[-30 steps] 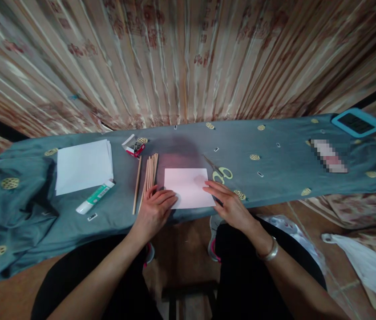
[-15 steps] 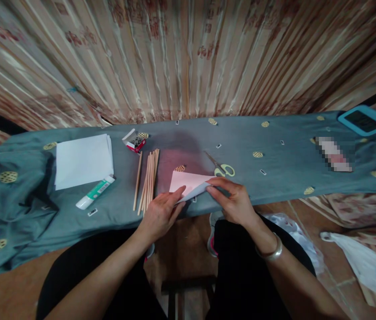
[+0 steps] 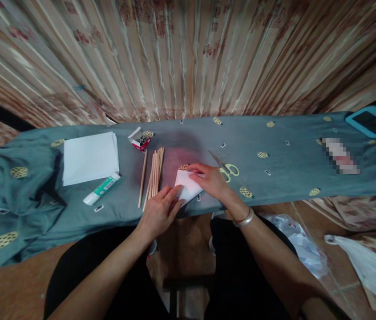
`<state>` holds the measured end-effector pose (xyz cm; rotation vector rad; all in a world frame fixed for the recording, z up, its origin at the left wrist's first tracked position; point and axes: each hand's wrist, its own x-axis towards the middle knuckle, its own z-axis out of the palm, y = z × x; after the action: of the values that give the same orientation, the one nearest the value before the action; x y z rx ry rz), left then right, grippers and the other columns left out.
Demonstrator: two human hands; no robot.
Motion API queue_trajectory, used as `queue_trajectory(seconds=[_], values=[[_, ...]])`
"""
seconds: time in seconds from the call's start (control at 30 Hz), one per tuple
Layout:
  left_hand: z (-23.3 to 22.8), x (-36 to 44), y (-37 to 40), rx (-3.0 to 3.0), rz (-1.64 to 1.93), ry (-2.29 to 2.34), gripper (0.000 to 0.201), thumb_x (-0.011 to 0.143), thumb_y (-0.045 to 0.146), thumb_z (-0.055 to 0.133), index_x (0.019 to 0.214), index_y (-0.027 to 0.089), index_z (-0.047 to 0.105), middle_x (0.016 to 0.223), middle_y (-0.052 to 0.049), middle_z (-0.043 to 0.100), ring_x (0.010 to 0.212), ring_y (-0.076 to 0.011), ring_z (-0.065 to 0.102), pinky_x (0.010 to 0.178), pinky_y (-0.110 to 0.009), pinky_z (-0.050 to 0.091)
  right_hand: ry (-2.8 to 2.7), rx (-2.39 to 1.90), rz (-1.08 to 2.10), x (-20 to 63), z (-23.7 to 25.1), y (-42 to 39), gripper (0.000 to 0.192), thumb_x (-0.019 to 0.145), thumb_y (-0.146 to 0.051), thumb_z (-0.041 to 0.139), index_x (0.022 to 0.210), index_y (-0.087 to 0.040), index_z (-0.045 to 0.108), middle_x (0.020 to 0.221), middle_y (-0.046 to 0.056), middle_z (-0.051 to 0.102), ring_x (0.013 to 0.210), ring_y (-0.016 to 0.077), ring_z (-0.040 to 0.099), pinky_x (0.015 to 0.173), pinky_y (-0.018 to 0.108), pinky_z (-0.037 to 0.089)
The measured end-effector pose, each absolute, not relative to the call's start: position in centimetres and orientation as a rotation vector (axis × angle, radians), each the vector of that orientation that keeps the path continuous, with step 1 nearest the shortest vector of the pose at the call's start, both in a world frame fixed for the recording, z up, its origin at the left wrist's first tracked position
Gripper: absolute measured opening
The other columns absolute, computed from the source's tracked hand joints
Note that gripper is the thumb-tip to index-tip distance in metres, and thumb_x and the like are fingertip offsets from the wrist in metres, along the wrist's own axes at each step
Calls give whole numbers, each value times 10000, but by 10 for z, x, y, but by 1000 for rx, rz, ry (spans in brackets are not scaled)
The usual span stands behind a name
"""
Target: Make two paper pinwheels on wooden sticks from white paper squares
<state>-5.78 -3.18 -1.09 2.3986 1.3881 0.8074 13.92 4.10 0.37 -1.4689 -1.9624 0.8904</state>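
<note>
**Folded white paper pinned between both hands at the counter's near edge**

A small white sheet of paper (image 3: 187, 186), folded over on itself into a rough triangle, is held flat on the grey-green patterned cloth covering the counter (image 3: 274, 146), close to the near edge and about midway along it. The left hand (image 3: 159, 212) is laid at the paper's near left corner, fingers extended and pressed down on it, apparently so that the sheet is kept from sliding. The right hand (image 3: 211, 180) is reached across from the right, its fingertips resting on the upper flap near the far corner, seemingly so that the layers are kept aligned; whether the flap is pinched or only pressed cannot be told. The paper thus lies directly between the two hands and is touched by both.

A bundle of thin wooden sticks (image 3: 154, 171) is laid lengthwise just left of the paper, within easy reach of the left hand. Yellow-handled scissors (image 3: 225, 168) lie just beyond the right hand. Toward the left end, a stack of white sheets (image 3: 89, 156) is set, with a white-and-green glue stick (image 3: 101, 189) at its near edge. A small red-and-white box of clips (image 3: 140, 140) sits near the far edge, and a blue-framed device (image 3: 373, 121) rests at the far right corner.
</note>
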Motion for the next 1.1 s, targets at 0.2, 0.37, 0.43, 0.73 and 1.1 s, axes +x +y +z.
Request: queue_trajectory(seconds=[0.2,0.37,0.43,0.73,1.1], values=[[-7,-49,-41,2616,751,1256,358,945,237,463,1286,139,510,1340,-165,554,1286,-299,484,1040,-489,445,-2019,-1485,742,132,-4,40,254,858,-176,585,1097,-195,669,1056,72,731,961,206,681,902,356,509],[-15,-39,-53,2636,544,1199,494,950,313,466,1392,105,389,1461,-196,452,1422,-300,325,1142,-536,303,-2024,-1473,638,129,-11,38,247,859,-161,563,1082,-189,667,1058,91,713,967,215,670,914,374,511],[-19,-38,-55,2643,510,1217,522,945,324,476,1398,81,380,1469,-215,434,1428,-303,310,1149,-537,288,-2025,-1458,604,128,-15,37,252,856,-155,563,1083,-180,668,1053,100,712,976,224,666,914,379,513],[-19,-45,-54,2510,658,1207,589,948,292,477,1474,127,269,1513,-210,364,1442,-288,282,1155,-527,272,-1822,-1428,755,130,-15,36,233,823,-185,615,1032,-227,707,1006,52,731,902,188,690,872,343,532],[-7,-53,-30,1777,967,1202,202,909,274,564,884,182,743,831,-59,732,795,-185,657,772,-311,516,-1554,-1276,1123,158,14,16,179,751,-360,728,865,-232,778,850,40,761,749,166,669,673,286,531]])
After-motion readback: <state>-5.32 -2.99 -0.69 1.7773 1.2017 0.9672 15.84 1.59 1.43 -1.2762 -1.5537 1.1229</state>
